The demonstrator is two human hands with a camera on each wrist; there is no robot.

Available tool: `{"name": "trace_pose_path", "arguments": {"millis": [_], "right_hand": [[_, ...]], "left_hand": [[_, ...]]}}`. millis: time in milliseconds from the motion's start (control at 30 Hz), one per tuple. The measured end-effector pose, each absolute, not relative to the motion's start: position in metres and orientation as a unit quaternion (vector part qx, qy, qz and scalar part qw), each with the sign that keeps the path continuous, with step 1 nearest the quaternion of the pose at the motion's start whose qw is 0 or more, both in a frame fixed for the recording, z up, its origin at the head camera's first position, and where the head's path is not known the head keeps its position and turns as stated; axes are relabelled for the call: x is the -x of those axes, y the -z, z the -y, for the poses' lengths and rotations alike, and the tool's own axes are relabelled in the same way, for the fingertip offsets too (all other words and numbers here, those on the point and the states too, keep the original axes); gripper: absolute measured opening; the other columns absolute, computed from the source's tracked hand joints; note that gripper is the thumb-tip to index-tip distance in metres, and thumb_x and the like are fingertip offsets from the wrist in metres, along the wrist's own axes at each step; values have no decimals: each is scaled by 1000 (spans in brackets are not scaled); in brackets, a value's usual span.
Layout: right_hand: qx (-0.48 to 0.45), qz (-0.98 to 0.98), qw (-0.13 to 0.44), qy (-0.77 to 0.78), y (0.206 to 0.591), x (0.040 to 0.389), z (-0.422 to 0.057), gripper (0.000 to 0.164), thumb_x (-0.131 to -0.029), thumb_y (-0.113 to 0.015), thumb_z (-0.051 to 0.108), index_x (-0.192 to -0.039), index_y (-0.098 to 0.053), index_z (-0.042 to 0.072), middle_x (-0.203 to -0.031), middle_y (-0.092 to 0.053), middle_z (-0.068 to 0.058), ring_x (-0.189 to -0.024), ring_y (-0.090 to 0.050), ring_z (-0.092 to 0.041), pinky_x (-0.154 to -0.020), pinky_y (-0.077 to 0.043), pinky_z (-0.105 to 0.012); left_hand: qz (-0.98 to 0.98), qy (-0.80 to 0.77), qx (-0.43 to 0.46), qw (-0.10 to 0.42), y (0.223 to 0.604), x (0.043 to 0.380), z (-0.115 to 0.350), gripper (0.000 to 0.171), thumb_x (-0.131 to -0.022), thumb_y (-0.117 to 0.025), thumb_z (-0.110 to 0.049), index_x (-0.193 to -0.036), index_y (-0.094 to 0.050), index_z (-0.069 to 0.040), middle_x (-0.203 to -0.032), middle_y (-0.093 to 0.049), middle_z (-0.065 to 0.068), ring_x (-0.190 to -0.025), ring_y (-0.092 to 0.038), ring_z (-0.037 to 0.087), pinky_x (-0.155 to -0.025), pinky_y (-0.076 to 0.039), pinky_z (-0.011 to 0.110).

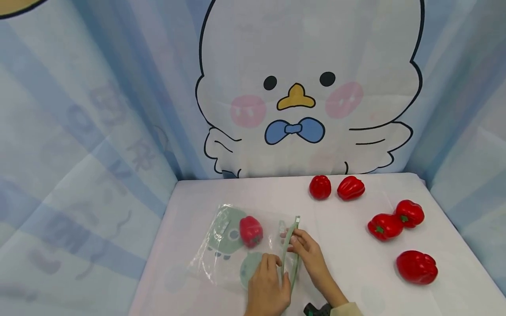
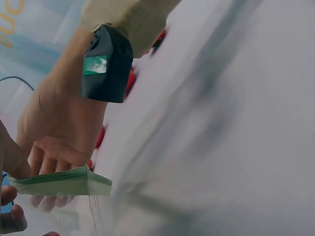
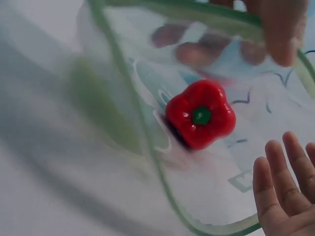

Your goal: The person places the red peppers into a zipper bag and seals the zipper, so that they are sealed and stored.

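A clear zip bag (image 1: 215,267) with a green rim and green cartoon prints lies in the middle of the white table. Inside it rests one red bell pepper (image 3: 201,115), its green stem showing in the right wrist view. My left hand (image 1: 269,283) pinches the near part of the rim. Farther along the rim, my right hand (image 1: 312,259) holds the bag's mouth, some fingertips showing through the plastic. In the right wrist view the mouth gapes wide, and my right hand's fingers (image 3: 280,182) extend across it, with the thumb out of frame.
Outside the bag several more red bell peppers lie on the table (image 1: 340,272): a pair at the back edge, two touching at the right (image 1: 384,227), and one nearer (image 1: 417,267). A cartoon curtain (image 1: 237,52) hangs behind and along the sides.
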State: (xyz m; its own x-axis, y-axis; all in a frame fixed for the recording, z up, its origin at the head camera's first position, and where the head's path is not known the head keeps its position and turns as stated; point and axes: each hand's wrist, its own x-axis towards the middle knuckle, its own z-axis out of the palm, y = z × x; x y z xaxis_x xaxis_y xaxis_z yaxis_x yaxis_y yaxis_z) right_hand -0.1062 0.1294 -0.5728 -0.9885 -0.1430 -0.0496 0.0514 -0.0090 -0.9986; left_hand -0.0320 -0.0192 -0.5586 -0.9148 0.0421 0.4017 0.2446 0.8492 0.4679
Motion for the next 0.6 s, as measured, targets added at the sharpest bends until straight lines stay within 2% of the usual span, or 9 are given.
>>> {"name": "trace_pose_path", "arguments": {"millis": [100,233,367,600], "right_hand": [[22,-689,66,721,573,109,-129,40,-109,-54,22,-142,-53,0,-138,-66,-24,-110,-68,-2,-92,-60,-25],[31,-690,62,720,575,113,-134,40,-110,-53,22,-144,-52,0,-139,-65,-25,-112,-69,-3,-92,-60,-24],[26,-700,58,711,575,119,-139,40,-109,-55,23,-143,-53,1,-137,-66,-25,-109,-70,-4,-91,-60,-23],[31,-713,44,699,576,122,-152,39,-109,-55,22,-141,-55,0,-134,-66,-26,-105,-70,-3,-91,-62,-24]], "left_hand": [[949,243,79,183,560,28,19,29,-77,-80,-24,-86,-52,-20,-77,-45,-9,-60,-43,3,-48,-32,15],[950,225,96,195,565,25,16,33,-74,-82,-24,-73,-49,-22,-68,-41,-11,-56,-38,3,-47,-25,15],[951,218,102,196,567,28,12,33,-75,-82,-23,-70,-49,-23,-67,-40,-12,-56,-40,4,-47,-25,15],[944,211,111,229,569,32,9,33,-73,-83,-22,-72,-50,-23,-68,-44,-11,-56,-41,4,-47,-25,15]]}}
